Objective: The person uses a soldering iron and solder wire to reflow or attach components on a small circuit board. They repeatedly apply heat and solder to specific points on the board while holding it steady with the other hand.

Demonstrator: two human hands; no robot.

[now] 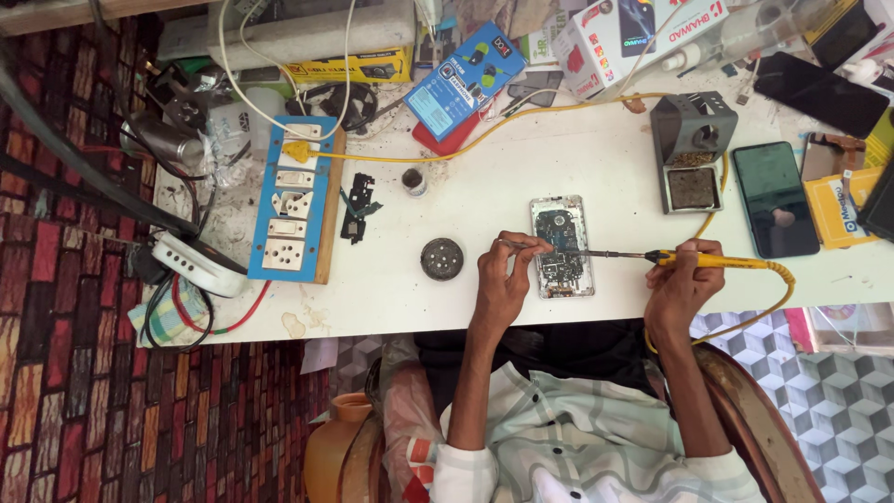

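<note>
The left hand [503, 279] pinches thin tweezers [523, 244], their tips resting over the opened phone [562, 246] that lies near the front edge of the white tabletop [521, 177]. The right hand [682, 279] is closed around the yellow handle of a soldering iron [643, 255], whose dark tip reaches toward nine o'clock onto the phone's exposed board. The back cover is already off and the circuitry bare, so the work looks to be in its middle: the joint is being worked on, and closing the phone up remains.

At nine o'clock of the phone sits a small round tin [441, 258]; farther that way lie a black phone part [356, 209] and a blue switchboard [296, 199] with a yellow plug in it. At two o'clock stands the grey iron stand [691, 149], and beyond it at three o'clock a dark intact phone [775, 197]. Boxes [477, 78] and cables crowd the far edge at twelve o'clock. The floor to the left carries a red brick-patterned covering [65, 373]; a clay-coloured jug [333, 447] stands by the person's seat.
</note>
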